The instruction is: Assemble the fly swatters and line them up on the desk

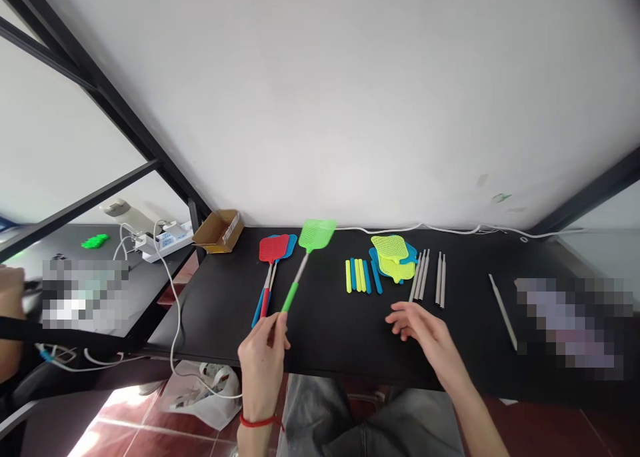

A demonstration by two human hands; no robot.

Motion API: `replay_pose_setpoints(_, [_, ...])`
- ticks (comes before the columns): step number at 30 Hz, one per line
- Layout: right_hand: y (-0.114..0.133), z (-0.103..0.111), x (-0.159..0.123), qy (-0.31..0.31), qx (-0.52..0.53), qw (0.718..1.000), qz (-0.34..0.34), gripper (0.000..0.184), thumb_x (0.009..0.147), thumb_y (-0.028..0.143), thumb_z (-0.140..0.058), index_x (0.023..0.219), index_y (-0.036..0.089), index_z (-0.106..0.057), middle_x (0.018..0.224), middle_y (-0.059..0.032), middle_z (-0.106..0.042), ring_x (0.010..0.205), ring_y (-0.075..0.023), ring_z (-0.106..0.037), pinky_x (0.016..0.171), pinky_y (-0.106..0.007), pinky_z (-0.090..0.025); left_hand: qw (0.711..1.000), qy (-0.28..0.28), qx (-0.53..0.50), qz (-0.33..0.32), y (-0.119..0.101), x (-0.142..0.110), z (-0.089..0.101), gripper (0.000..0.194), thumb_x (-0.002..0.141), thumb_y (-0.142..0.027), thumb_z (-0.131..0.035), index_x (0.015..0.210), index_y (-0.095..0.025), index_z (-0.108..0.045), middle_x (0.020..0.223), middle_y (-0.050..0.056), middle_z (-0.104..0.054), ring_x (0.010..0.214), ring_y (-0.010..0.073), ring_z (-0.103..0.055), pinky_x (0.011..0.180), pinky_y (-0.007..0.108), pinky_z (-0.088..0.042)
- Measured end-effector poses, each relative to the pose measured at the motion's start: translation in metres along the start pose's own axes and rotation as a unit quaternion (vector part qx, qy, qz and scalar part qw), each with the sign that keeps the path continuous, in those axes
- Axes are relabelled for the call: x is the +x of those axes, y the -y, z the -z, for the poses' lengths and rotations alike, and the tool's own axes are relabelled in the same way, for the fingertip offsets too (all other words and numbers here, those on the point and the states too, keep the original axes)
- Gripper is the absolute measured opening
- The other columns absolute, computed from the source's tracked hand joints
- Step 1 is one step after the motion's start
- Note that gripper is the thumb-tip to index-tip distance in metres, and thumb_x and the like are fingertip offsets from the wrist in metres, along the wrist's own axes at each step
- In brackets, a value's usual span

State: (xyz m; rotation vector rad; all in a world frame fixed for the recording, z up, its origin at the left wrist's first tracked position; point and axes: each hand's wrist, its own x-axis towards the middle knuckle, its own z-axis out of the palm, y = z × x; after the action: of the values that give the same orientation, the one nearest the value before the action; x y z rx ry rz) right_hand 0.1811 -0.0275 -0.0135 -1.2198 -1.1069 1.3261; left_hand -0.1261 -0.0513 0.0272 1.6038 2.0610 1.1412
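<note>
My left hand [263, 350] is closed round the green handle of a fly swatter [317, 234], its bright green mesh head tilted up toward the wall. My right hand [417, 327] hovers above the table with fingers apart, near several grey metal rods [423, 277]. Just behind the rods lie yellow and blue swatter heads [393, 249] in a loose pile. To their left, yellow and blue handle tubes [358, 275] form a row. Left of the held swatter, a red fly swatter [273, 249] rests over a blue one [291, 245].
An open cardboard box [219, 231] stands at the back left of the black table [210, 310]. A single rod [503, 311] lies at the right. A white power strip [167, 240] with cables sits beyond the frame post. Below hangs a plastic bag [205, 390]. Another person's hand [11, 287] shows far left.
</note>
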Motion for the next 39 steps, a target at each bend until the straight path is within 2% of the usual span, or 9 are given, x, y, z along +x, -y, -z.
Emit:
replay_pose_setpoints(4, [-0.015,0.032,-0.017,-0.106,0.028,0.994,-0.004,0.038,0.090,0.053,-0.064,0.104,0.018,-0.071,0.090,-0.0135,-0.072,0.070,-0.0228,-0.060,0.057,-0.034,-0.047,0.992,-0.074,0.066,0.081,0.012,0.006,0.006,0.040,0.095,-0.049,-0.047,0.083,-0.019,-0.070,0.061,0.002,-0.064,0.059,0.0189,-0.062,0.064,0.029,-0.043])
replay_pose_setpoints(8, [-0.025,0.040,-0.023,-0.148,0.069,0.986,0.012,0.029,0.090,0.047,-0.067,0.100,0.020,-0.071,0.083,-0.0096,-0.069,0.063,-0.0188,-0.054,0.056,-0.032,-0.044,0.980,-0.094,0.134,0.117,0.024,0.010,0.008,0.042,0.096,-0.047,-0.042,0.084,-0.018,-0.070,0.063,0.004,-0.066,0.063,0.0214,-0.063,0.066,0.030,-0.041])
replay_pose_setpoints(16, [-0.028,0.039,-0.025,-0.148,0.068,0.987,0.017,0.027,0.089,0.045,-0.068,0.099,0.020,-0.071,0.081,-0.0092,-0.067,0.064,-0.0191,-0.052,0.057,-0.033,-0.043,0.976,-0.064,0.158,0.137,0.036,0.014,0.008,0.042,0.094,-0.048,-0.044,0.083,-0.018,-0.072,0.067,0.007,-0.069,0.066,0.0229,-0.064,0.067,0.031,-0.039])
replay_pose_setpoints(20, [-0.032,0.042,-0.024,-0.145,0.069,0.987,0.020,0.027,0.090,0.045,-0.067,0.099,0.020,-0.071,0.081,-0.0091,-0.066,0.064,-0.0197,-0.051,0.058,-0.034,-0.041,0.973,-0.071,0.172,0.135,0.037,0.016,0.005,0.040,0.092,-0.051,-0.049,0.085,-0.019,-0.072,0.077,0.007,-0.071,0.072,0.0231,-0.064,0.066,0.030,-0.038])
replay_pose_setpoints(25, [-0.032,0.041,-0.024,-0.141,0.068,0.987,0.023,0.026,0.091,0.045,-0.066,0.099,0.021,-0.071,0.081,-0.0087,-0.066,0.063,-0.0195,-0.050,0.058,-0.034,-0.041,0.973,-0.081,0.186,0.112,0.037,0.019,0.002,0.039,0.090,-0.055,-0.053,0.087,-0.021,-0.071,0.080,0.006,-0.068,0.070,0.0211,-0.060,0.063,0.029,-0.035])
replay_pose_setpoints(32, [-0.029,0.038,-0.025,-0.149,0.065,0.986,0.028,0.028,0.089,0.046,-0.067,0.099,0.020,-0.071,0.079,-0.0089,-0.066,0.062,-0.0194,-0.051,0.057,-0.034,-0.041,0.970,-0.089,0.207,0.092,0.035,0.021,-0.001,0.039,0.092,-0.056,-0.051,0.084,-0.022,-0.069,0.080,0.004,-0.065,0.069,0.0194,-0.058,0.060,0.028,-0.031])
replay_pose_setpoints(36, [-0.030,0.039,-0.024,-0.151,0.063,0.986,0.030,0.027,0.090,0.046,-0.067,0.097,0.021,-0.071,0.078,-0.0080,-0.065,0.062,-0.0187,-0.051,0.056,-0.033,-0.041,0.969,-0.092,0.206,0.102,0.035,0.020,0.000,0.035,0.091,-0.055,-0.053,0.092,-0.023,-0.068,0.081,0.003,-0.065,0.072,0.0196,-0.059,0.060,0.027,-0.032])
replay_pose_setpoints(39, [-0.029,0.038,-0.024,-0.148,0.056,0.987,0.030,0.027,0.090,0.046,-0.066,0.098,0.021,-0.071,0.079,-0.0079,-0.065,0.062,-0.0187,-0.051,0.057,-0.033,-0.041,0.970,-0.118,0.197,0.086,0.028,0.018,-0.002,0.033,0.091,-0.052,-0.053,0.099,-0.022,-0.067,0.079,0.002,-0.063,0.070,0.0182,-0.058,0.060,0.027,-0.033])
